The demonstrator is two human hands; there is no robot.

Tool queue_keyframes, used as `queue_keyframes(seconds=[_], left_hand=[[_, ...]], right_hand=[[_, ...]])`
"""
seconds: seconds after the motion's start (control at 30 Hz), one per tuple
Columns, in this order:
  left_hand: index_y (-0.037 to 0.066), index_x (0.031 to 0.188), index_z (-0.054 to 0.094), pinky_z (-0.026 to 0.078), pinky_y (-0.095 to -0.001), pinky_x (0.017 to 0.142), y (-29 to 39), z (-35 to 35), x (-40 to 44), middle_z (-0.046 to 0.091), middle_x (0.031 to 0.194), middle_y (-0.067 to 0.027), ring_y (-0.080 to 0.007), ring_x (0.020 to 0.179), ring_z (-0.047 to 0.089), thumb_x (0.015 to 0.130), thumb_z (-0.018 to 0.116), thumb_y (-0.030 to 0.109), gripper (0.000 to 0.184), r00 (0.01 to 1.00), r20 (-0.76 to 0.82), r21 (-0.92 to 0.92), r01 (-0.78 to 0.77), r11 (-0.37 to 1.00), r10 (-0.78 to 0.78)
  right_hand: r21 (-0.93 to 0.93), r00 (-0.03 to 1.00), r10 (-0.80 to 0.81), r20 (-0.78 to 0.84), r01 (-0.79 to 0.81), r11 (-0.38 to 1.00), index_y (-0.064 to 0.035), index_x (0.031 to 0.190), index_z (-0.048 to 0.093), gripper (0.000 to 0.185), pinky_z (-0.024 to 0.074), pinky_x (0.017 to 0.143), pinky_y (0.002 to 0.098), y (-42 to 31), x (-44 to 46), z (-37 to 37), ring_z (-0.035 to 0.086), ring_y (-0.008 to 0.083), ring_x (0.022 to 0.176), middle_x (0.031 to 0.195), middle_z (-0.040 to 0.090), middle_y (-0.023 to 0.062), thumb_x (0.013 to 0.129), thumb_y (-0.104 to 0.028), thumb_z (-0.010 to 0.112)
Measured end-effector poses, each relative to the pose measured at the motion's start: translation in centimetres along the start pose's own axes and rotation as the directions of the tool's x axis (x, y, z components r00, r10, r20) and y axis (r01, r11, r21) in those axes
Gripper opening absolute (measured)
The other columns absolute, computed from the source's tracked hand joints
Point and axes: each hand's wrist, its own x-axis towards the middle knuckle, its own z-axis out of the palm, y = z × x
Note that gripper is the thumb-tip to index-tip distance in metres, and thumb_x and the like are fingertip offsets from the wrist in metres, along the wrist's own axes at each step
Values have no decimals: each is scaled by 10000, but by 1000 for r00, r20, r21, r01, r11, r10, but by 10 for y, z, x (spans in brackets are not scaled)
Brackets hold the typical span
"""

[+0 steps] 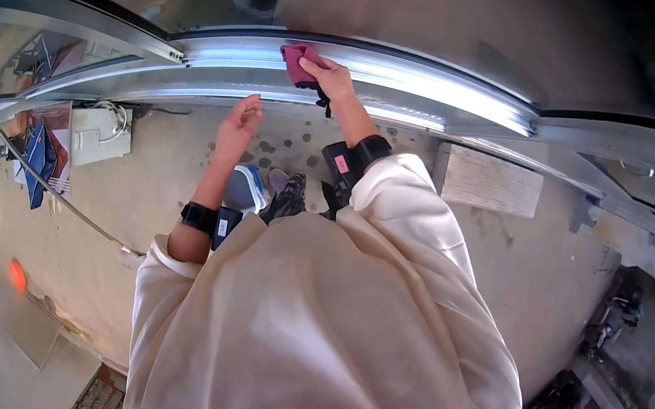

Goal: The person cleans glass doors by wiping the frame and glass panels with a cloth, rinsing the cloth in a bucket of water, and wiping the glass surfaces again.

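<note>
My right hand (330, 79) grips a folded maroon cloth (297, 65), its fingers closed over one side. The cloth rests against the shiny metal window frame (420, 82), and a dark edge of it hangs down. To the left and slightly lower, my left hand (242, 119) is held in the air just short of the frame, fingers loosely bent and apart, with nothing in it. Below the left forearm a bucket (243, 191) with a blue rim stands on the floor beside my feet.
On the right, a pale rectangular block (490, 181) lies near the wall. A long pole (61, 194) slants across the left side, near a white panel (99, 136) and a blue folded item (40, 162). Wet spots mark the floor (184, 151). Dark glass (421, 13) stands behind the frame.
</note>
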Motion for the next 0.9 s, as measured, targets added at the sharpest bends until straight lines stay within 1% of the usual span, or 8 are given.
queue_keyframes(seconds=[0.07,0.2,0.33,0.47,0.57,0.73,0.8,0.9], left_hand=[[134,1349,436,478,-303,804,1,-5,8,527,1270,-55,-157,1084,563,914,576,299,485,986,-146,-61,76,995,-84],[122,1404,351,469,-304,827,36,-7,-27,528,1241,-41,-131,1033,556,893,613,304,602,981,-143,-575,27,817,-133],[79,1368,406,479,-251,756,29,-5,-54,543,1170,-43,-116,925,578,865,653,217,577,988,-136,-453,4,892,-74],[50,1141,616,497,-227,654,-12,0,-66,565,1108,-19,-96,890,587,865,644,178,306,921,-373,-393,-52,918,-107],[66,1145,614,492,-220,660,-4,-9,-77,598,1008,15,-75,857,593,903,600,216,285,810,-500,-548,-20,836,-308],[50,1204,572,421,-235,869,4,-22,-92,593,1103,3,-82,1024,529,951,517,236,319,836,-495,-473,-31,881,-237],[25,1237,546,347,-260,983,8,-21,-89,535,1231,-32,-124,1149,471,960,491,207,336,867,-494,-472,-209,856,-61],[15,1243,543,296,-278,1034,23,-43,-98,469,1318,-60,-143,1225,411,965,468,195,339,856,-516,-480,-270,835,-20]], right_hand=[[655,895,-61,443,-276,704,-74,1181,609,438,476,784,258,-14,-11,23,610,117,900,1004,654,36,811,-282,715],[689,693,-207,690,-542,480,-101,1300,480,463,449,898,319,-24,-53,30,564,159,1042,1152,583,37,858,-190,586],[623,580,-259,773,-615,482,-97,1305,480,479,412,951,322,-16,-62,59,531,161,1090,1180,570,49,832,-148,536],[517,492,-257,832,-518,681,-106,1309,495,461,390,955,288,0,-64,73,520,148,1096,1194,567,26,854,-168,536],[315,579,-74,812,-329,890,-166,1330,483,450,354,951,292,-3,-68,69,483,123,1158,1262,549,-3,914,-313,568],[398,564,-218,797,-219,891,-131,1328,465,479,352,937,277,-17,-79,73,494,113,1120,1226,560,15,886,-230,620],[429,534,-287,795,-161,889,-118,1303,497,460,363,926,263,-13,-72,79,507,106,1086,1188,576,25,875,-208,639],[351,711,-245,659,-3,936,-79,1140,638,253,417,843,222,-12,-63,78,553,74,926,1017,633,17,901,-154,604]])
